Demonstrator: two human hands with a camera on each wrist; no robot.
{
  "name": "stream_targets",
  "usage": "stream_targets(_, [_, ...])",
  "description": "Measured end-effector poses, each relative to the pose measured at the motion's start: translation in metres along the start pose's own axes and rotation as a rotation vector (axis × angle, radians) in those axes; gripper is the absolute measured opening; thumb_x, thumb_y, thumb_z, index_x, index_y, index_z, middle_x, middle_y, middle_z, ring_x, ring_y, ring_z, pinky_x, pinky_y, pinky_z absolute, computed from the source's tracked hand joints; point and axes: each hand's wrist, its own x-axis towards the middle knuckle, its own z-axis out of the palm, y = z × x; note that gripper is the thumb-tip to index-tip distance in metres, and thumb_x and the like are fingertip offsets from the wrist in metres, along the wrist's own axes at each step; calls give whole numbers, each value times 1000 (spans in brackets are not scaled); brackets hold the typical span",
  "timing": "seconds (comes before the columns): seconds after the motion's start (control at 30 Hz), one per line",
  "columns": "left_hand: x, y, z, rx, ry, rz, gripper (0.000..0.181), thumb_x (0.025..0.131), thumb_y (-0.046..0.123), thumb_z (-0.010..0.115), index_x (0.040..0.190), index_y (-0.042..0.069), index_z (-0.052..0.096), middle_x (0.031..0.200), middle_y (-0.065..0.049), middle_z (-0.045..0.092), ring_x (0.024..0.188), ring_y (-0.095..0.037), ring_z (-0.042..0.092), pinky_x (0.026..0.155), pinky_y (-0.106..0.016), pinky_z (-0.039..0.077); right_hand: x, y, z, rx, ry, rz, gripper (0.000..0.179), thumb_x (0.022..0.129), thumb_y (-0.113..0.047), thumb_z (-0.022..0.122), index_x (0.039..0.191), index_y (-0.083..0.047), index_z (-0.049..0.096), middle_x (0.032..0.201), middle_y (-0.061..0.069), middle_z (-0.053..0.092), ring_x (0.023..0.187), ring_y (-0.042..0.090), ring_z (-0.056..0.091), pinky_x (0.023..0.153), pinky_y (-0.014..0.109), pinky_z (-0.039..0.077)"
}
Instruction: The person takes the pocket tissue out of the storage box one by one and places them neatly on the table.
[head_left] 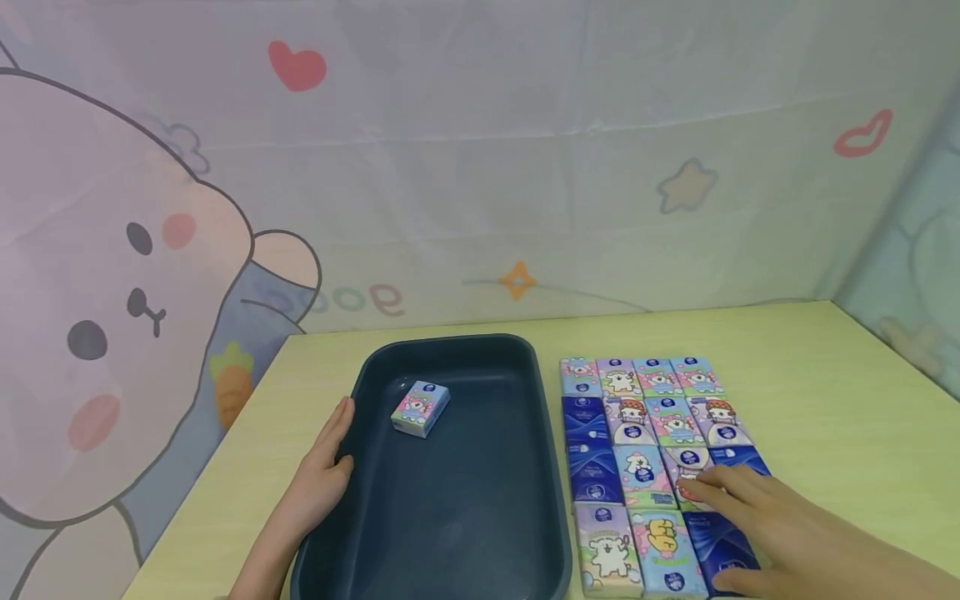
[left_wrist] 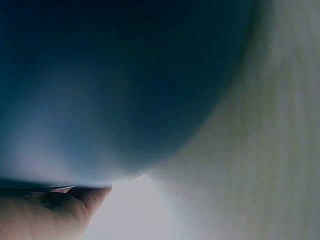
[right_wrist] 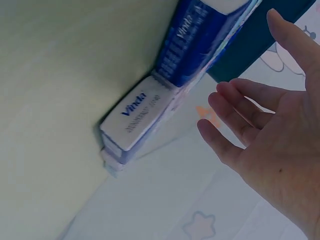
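Note:
A dark blue plastic tub [head_left: 450,508] stands in the middle of the head view. Inside it, toward the far left, lies one small pink and blue tissue pack [head_left: 420,408]. My left hand [head_left: 315,487] rests against the tub's left rim, fingers extended. To the tub's right, several tissue packs [head_left: 677,421] lie side by side in rows, some dark blue, others cartoon-printed. My right hand [head_left: 783,529] hovers at the near right of these rows, fingers spread and holding nothing. The right wrist view shows its fingers apart from a pack marked Vinda [right_wrist: 137,110] and a blue pack [right_wrist: 187,45].
A pale yellow-green table [head_left: 847,425] carries everything. Behind it hangs a printed cloth [head_left: 480,167] with a large cartoon bear at the left. Another printed cloth [head_left: 926,275] borders the right side. In the left wrist view, the tub's wall [left_wrist: 100,100] is blurred and very near.

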Motion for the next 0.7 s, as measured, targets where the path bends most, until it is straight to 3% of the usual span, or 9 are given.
stream_targets(0.17, [1, 0, 1, -6, -1, 8, 69, 90, -10, 31, 154, 2, 9, 163, -15, -2, 150, -39, -4, 117, -63, 7, 5, -8, -11, -7, 18, -43, 88, 79, -76, 46, 149, -23, 36, 147, 1, 42, 131, 28, 44, 100, 58, 44])
stream_targets(0.3, [0, 0, 1, -4, 2, 8, 69, 90, -10, 33, 154, 2, 9, 163, -16, -2, 149, -39, -3, 116, -64, 7, 13, -14, -19, -137, 215, -224, 77, 85, -66, 51, 145, -19, 41, 136, -5, 49, 119, 18, 50, 92, 50, 51])
stream_targets(0.37, [0, -1, 1, 0, 5, 4, 69, 90, -10, 33, 154, 2, 9, 163, -16, -2, 149, -40, -3, 116, -64, 7, 18, -17, -24, -167, 268, -271, 74, 86, -63, 54, 144, -19, 42, 134, -6, 51, 117, 18, 52, 91, 48, 52])
stream_targets(0.5, [0, -2, 0, 4, 3, -2, 70, 90, -10, 34, 154, 2, 8, 163, -16, -3, 149, -40, -3, 116, -65, 8, 28, -28, -40, -127, 241, -293, 73, 88, -58, 54, 147, -19, 38, 139, 0, 50, 124, 24, 50, 96, 53, 49])
stream_targets(0.7, [1, -2, 0, 8, -2, 5, 71, 90, -10, 35, 154, 3, 8, 163, -16, -3, 149, -41, -3, 115, -66, 8, 39, -47, -61, -125, 316, -342, 69, 90, -50, 58, 147, -16, 39, 141, 2, 50, 127, 23, 50, 97, 50, 50])
